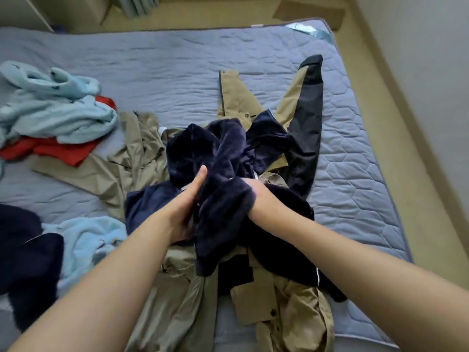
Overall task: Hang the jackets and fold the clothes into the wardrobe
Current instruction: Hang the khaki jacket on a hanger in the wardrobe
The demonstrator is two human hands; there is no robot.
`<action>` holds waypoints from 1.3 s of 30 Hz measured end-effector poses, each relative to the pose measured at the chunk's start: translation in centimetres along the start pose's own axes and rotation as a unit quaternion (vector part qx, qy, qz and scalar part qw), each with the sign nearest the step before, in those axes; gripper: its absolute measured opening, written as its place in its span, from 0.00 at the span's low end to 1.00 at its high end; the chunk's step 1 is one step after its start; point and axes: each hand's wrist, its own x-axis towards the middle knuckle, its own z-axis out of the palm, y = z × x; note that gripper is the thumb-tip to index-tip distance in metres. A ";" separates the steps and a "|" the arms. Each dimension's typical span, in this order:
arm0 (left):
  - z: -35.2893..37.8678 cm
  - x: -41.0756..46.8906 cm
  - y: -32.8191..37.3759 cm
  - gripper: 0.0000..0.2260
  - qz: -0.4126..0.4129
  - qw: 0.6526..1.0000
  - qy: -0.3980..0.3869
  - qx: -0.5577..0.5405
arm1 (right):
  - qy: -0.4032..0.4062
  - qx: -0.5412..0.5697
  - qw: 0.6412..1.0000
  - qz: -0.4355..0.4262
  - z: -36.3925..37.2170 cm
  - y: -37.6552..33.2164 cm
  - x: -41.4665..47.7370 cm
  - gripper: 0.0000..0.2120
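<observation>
Left hand [189,199] gripped navy fleece [220,153], thumb up, fingers curled into fabric; right hand [261,193] half under fleece fold, fingers hidden, grip could not be told; fleece bunched mid-bed over tan jacket [276,308] on mattress [355,174]; blue fleece [58,115], red top [50,151] far left.

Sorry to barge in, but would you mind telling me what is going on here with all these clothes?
A person is sorting a pile of clothes on a mattress. The left hand grips a bunched navy fleece, while the right hand is pushed into its folds, fingers hidden. The fleece sits on top of tan jackets spread out beneath it. A light blue fleece and a red garment lie heaped to the left. Nothing in view looks folded yet.
</observation>
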 end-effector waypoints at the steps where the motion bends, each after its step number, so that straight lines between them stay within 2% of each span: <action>1: 0.3 -0.5 0.2 0.16 0.017 1.000 0.005 -0.007 | -0.044 -0.082 0.993 -0.070 0.9 -1.3 -0.7 0.16; 2: 0.6 -1.5 0.7 0.10 0.036 0.999 0.021 -0.017 | -0.093 -0.139 0.979 -0.115 1.2 -2.7 -1.6 0.14; 5: 0.7 -3.7 3.4 0.13 0.116 0.991 0.038 -0.046 | -0.129 -0.222 0.942 -0.217 -0.2 -5.3 -3.2 0.06; 7: -0.3 -5.6 5.3 0.16 0.157 0.986 0.045 -0.044 | -0.087 -0.259 0.930 -0.247 -1.6 -5.7 -3.3 0.18; 9: -1.9 -7.6 7.4 0.21 0.194 0.980 0.033 -0.033 | 0.008 -0.318 0.912 -0.260 -3.1 -5.4 -3.1 0.33; 11: -4.0 -9.5 9.4 0.21 0.227 0.974 -0.016 -0.002 | 0.087 -0.343 0.914 -0.198 -4.1 -5.2 -2.4 0.48; 13: -6.1 -11.8 11.2 0.19 0.245 0.967 -0.068 0.033 | 0.060 -0.284 0.953 -0.090 -4.0 -6.1 -1.0 0.56; 14: -7.0 -12.8 11.9 0.18 0.244 0.965 -0.078 0.048 | 0.023 -0.234 0.970 -0.063 -3.5 -6.6 0.1 0.54; 15: -7.9 -13.7 12.6 0.17 0.240 0.966 -0.081 0.060 | -0.014 -0.186 0.981 -0.051 -2.5 -7.2 1.3 0.44; 17: -10.1 -14.9 13.7 0.17 0.213 0.974 -0.037 0.065 | -0.016 -0.160 0.987 -0.028 0.7 -9.4 3.2 0.13; 19: -13.3 -15.1 14.4 0.16 0.192 0.970 0.109 0.097 | 0.069 -0.114 0.991 0.002 4.4 -12.6 5.3 0.09; 20: -15.1 -15.3 15.0 0.15 0.188 0.950 0.208 0.140 | 0.117 -0.043 0.992 0.028 6.3 -15.0 6.6 0.09; 21: -16.6 -15.8 15.6 0.15 0.195 0.909 0.314 0.193 | 0.159 0.047 0.985 0.048 8.0 -17.7 8.1 0.12; 23: -19.2 -17.1 17.4 0.16 0.282 0.806 0.468 0.227 | 0.160 0.223 0.960 0.063 11.2 -24.4 11.1 0.18; 25: -21.7 -19.0 20.1 0.20 0.423 0.727 0.522 0.138 | 0.070 0.325 0.943 0.009 13.4 -31.4 13.8 0.21; 26: -23.0 -19.8 21.3 0.23 0.476 0.700 0.522 0.102 | 0.021 0.344 0.938 -0.027 14.2 -34.2 14.7 0.23; 27: -24.3 -20.3 22.2 0.27 0.493 0.696 0.512 0.106 | -0.021 0.335 0.940 -0.056 14.6 -36.1 15.3 0.25; 28: -25.7 -20.3 22.6 0.30 0.464 0.720 0.495 0.146 | -0.047 0.290 0.953 -0.071 14.7 -36.9 15.8 0.27; 29: -27.0 -20.0 22.4 0.32 0.390 0.764 0.473 0.200 | -0.054 0.220 0.971 -0.071 14.5 -36.8 16.1 0.28; 30: -27.8 -19.4 21.7 0.31 0.286 0.808 0.446 0.259 | -0.046 0.127 0.989 -0.055 14.0 -35.7 16.1 0.29; 31: -28.2 -18.7 20.3 0.27 0.180 0.835 0.413 0.316 | -0.036 0.033 0.998 -0.031 13.4 -34.0 15.9 0.31; 32: -28.2 -17.7 18.5 0.21 0.109 0.843 0.377 0.368 | -0.026 -0.043 0.999 -0.001 12.7 -31.4 15.5 0.32; 34: -26.6 -15.5 14.2 0.09 0.053 0.833 0.314 0.452 | -0.032 -0.136 0.988 0.071 11.0 -24.7 14.0 0.31; 36: -24.0 -12.5 9.3 0.10 0.031 0.832 0.246 0.497 | -0.058 -0.212 0.964 0.147 9.2 -17.6 11.8 0.27; 39: -19.1 -8.1 1.8 0.14 0.004 0.828 0.140 0.543 | -0.075 -0.337 0.911 0.226 6.7 -8.2 7.8 0.21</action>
